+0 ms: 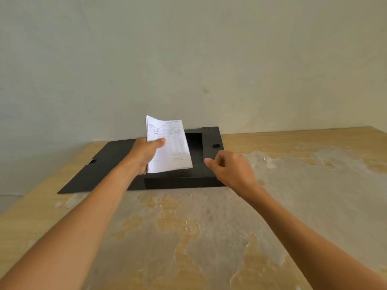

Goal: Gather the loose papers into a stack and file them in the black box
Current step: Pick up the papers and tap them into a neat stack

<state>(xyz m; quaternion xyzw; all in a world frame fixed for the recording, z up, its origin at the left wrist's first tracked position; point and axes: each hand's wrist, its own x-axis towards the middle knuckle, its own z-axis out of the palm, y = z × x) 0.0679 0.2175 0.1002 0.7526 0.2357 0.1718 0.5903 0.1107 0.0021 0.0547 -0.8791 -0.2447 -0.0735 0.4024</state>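
Your box point(182, 181) lies on the tabletop point(209, 227) near its far edge, before the wall point(188, 59), with its lid flap point(104, 164) spread flat to the left. Your left hand point(144, 153) holds the paper stack point(169, 147) above the box's open tray. Your right hand point(232, 168) hovers over the box's right edge, just right of the stack.

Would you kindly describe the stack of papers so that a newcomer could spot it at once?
On the worn wooden table, near the wall, lies an opened black box. Above it, the left hand holds the stack of papers: the only white thing here, printed with a ruled form.
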